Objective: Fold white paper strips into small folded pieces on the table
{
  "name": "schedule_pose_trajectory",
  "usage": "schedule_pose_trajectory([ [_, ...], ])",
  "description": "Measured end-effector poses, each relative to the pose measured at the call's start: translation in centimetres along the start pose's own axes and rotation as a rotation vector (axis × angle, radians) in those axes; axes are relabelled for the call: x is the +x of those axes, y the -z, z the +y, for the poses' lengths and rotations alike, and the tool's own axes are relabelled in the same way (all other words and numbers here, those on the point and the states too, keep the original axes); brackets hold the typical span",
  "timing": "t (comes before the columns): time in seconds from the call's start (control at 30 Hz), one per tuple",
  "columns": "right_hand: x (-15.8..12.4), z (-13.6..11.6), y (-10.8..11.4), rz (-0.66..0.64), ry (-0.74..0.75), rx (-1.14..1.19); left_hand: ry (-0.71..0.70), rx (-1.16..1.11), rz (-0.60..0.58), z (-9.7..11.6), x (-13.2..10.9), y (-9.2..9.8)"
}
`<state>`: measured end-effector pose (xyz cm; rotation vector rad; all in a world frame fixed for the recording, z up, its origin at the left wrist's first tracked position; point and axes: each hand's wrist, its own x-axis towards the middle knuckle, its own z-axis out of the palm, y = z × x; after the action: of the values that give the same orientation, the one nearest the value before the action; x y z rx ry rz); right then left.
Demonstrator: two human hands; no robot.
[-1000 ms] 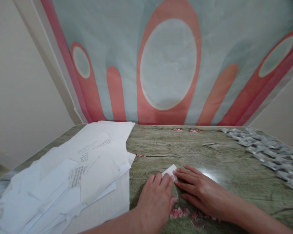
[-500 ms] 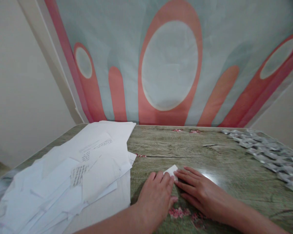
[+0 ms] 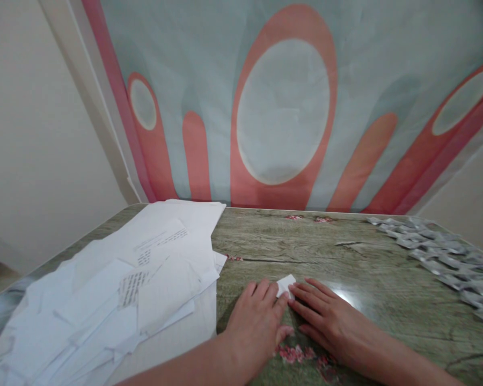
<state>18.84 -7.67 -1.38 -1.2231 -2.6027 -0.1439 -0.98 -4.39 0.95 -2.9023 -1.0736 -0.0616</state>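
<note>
A small folded piece of white paper (image 3: 285, 284) lies on the wood-patterned table between my hands. My left hand (image 3: 255, 316) rests beside it on the left, fingers bent, the index fingertip holding its near edge down. The left thumb sits apart, lower on the table. From the right, my right hand (image 3: 326, 316) reaches in with fingers stretched out and slightly spread, its fingertips touching the paper's right edge. Part of the paper is hidden under the fingertips.
A large heap of loose white paper sheets (image 3: 169, 295), some printed, covers the table's left side. Several rows of folded grey-white strips (image 3: 438, 257) lie along the right. Behind the table (image 3: 273, 241) stands a wall covering (image 3: 209, 64) with pink and red shapes.
The view has shifted slightly. My left fingers have moved a little on the folded paper, so more of it shows. My right hand stays nearly in place.
</note>
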Motion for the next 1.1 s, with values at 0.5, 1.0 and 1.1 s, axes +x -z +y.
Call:
schedule_pose_trajectory([
  [0.5,0.2,0.0,-0.3,0.038,0.023,-0.028,0.076,-0.043,-0.109,0.3,-0.8,0.6],
  [1.0,0.2,0.0,-0.3,0.052,-0.006,-0.009,0.093,-0.066,-0.049,-1.2,0.4,1.6],
  [1.1,0.2,-0.2,-0.3,0.069,-0.014,-0.003,0.109,-0.212,0.003,-1.8,0.9,1.3],
])
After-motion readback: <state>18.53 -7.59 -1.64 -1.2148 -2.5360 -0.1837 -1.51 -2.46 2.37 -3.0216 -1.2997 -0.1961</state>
